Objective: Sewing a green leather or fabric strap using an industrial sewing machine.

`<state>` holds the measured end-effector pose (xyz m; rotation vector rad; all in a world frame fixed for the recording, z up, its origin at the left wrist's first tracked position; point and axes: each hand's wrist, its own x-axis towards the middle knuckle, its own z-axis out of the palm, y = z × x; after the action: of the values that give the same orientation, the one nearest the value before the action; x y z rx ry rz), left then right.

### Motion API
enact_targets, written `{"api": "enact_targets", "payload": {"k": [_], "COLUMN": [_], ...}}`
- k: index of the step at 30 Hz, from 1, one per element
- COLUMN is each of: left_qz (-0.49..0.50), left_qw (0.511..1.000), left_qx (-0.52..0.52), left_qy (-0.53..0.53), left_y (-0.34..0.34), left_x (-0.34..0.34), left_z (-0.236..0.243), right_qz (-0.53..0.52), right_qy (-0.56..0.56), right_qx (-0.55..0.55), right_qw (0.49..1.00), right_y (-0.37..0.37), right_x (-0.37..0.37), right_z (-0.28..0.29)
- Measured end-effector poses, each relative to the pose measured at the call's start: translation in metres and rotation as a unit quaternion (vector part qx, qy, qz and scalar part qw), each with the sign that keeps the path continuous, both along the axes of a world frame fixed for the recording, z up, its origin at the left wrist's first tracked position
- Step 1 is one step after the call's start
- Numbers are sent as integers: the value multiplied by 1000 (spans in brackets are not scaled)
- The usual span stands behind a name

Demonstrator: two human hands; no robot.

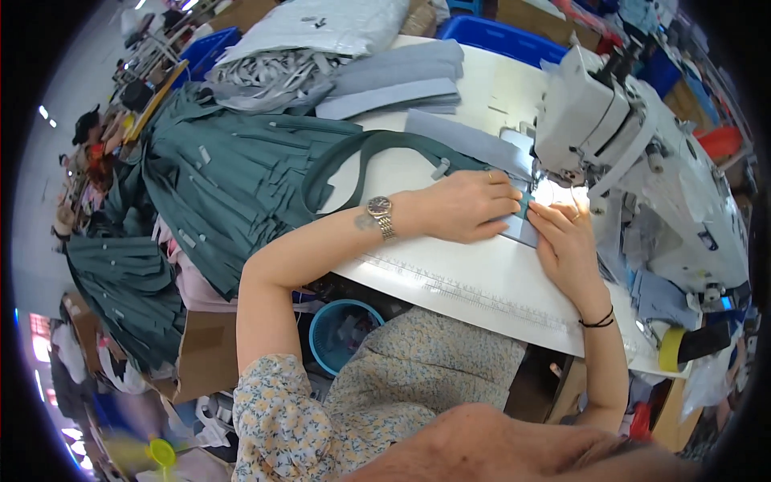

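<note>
My left hand point(475, 206) rests on the white sewing table, fingers bent together over a dark green fabric strip point(365, 149) and a grey-blue cloth piece point(522, 228). From under this hand the strip loops left towards a pile of dark green fabric pieces point(241, 165). Close to the needle area, my right hand point(566, 233) pinches the right edge of the green and grey-blue layers. The lit sewing machine point(574, 112) stands just beyond both hands. Another grey-blue panel point(470, 142) lies flat behind my left hand. My fingers hide part of the layers.
Stacked grey-blue panels point(393, 76) and a white plastic bag point(321, 28) lie at the back. A blue bin point(506, 38) stands behind the table point(482, 277), whose front edge bears a printed ruler. Below is a light-blue basket point(321, 341) of scraps. Yellow tape point(671, 349) sits at right.
</note>
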<state>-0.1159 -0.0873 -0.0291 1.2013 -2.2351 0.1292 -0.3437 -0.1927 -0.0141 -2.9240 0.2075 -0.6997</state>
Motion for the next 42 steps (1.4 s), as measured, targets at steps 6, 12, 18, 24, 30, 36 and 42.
{"api": "enact_targets", "payload": {"k": [6, 12, 18, 24, 30, 36, 42], "left_qz": [122, 558, 666, 687, 524, 254, -172], "left_qw": [992, 829, 734, 714, 758, 915, 970], "left_qx": [16, 31, 88, 105, 127, 51, 168], "left_qy": [-40, 7, -96, -87, 367, 310, -44], "left_y": [38, 75, 67, 80, 91, 56, 81], "left_x": [42, 220, 262, 289, 252, 77, -60], "left_z": [50, 92, 58, 44, 88, 97, 48], "right_qz": [8, 0, -11, -6, -6, -9, 3], "right_qy": [-5, -13, 11, -9, -1, -17, -18], "right_qx": [-29, -4, 11, 40, 44, 44, 71], "right_qw": [1000, 1000, 1000, 999, 999, 999, 997], "right_y": [0, -1, -1, 3, -1, -3, -4], "right_x": [0, 1, 0, 1, -1, 1, 5], "right_z": [3, 7, 7, 7, 3, 7, -1]}}
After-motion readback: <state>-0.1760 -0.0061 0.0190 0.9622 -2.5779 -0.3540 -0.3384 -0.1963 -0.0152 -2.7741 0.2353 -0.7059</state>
